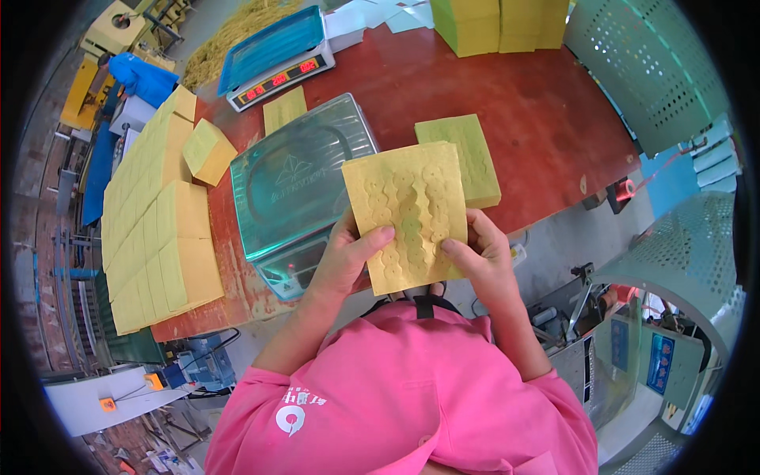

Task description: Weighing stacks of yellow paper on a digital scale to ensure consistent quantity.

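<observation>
Up in front of my chest is a stack of yellow paper (405, 218), pressed with wavy rows of round punched marks. My left hand (348, 252) grips its left edge, thumb lying on the face. On the opposite edge my right hand (484, 257) pinches it the same way, with the fingers partly hidden behind. Just beyond, a thicker block of yellow paper (473, 154) with similar marks lies on the red table (546, 103). Left of my hands stands a weighing scale (305, 170) with a shiny teal-tinted platform.
Stacked yellow paper blocks (154, 229) line the table's left end, one loose block (208, 150) beside them. A second scale (273, 59) with red digits stands at the back left; tall yellow stacks (499, 24) stand at the far edge. Perforated metal guards (645, 71) rise at right. A person in blue (141, 75) is far left.
</observation>
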The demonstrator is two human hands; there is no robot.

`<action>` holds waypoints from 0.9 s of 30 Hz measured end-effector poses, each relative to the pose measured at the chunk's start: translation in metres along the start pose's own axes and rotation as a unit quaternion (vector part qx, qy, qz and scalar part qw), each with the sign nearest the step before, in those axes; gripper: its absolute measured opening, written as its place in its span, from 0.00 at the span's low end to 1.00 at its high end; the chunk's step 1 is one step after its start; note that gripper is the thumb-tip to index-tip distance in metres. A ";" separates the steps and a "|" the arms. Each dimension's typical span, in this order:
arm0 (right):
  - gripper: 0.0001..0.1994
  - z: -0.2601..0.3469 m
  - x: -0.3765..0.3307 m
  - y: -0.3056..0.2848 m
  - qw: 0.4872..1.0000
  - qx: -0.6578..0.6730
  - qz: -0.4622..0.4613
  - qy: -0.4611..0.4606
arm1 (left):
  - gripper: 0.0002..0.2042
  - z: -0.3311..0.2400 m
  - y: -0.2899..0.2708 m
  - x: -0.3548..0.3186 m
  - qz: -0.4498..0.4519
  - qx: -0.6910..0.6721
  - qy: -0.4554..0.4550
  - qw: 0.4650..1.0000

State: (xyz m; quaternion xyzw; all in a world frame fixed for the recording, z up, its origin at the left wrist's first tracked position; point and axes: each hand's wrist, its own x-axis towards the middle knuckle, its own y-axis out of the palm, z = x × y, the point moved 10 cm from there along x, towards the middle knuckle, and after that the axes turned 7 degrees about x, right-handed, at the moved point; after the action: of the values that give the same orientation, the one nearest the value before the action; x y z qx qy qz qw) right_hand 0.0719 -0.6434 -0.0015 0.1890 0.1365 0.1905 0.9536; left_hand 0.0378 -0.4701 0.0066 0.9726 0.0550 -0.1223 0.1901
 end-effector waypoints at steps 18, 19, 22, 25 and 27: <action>0.14 0.033 -0.062 -0.061 0.961 -0.218 -0.161 -0.054 | 0.34 0.047 0.011 -0.018 0.108 0.234 -0.026 0.966; 0.13 0.048 -0.068 -0.067 0.931 -0.298 -0.198 -0.074 | 0.28 0.033 0.017 -0.020 0.106 0.254 0.011 0.961; 0.13 0.082 -0.066 -0.049 0.885 -0.404 -0.211 -0.095 | 0.10 -0.005 0.046 -0.026 0.119 0.286 0.084 0.947; 0.14 0.094 -0.058 -0.035 0.864 -0.449 -0.198 -0.113 | 0.08 -0.014 0.062 -0.018 0.102 0.345 0.117 0.926; 0.15 0.105 -0.055 -0.026 0.852 -0.463 -0.180 -0.164 | 0.09 -0.011 0.058 -0.011 0.071 0.319 0.114 0.938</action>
State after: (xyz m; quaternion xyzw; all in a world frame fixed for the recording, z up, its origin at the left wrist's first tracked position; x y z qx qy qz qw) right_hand 0.0657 -0.7213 0.0921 -0.2734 -0.0942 0.0230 0.9570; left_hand 0.0383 -0.5196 0.0400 0.9909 -0.0351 -0.0080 -0.1298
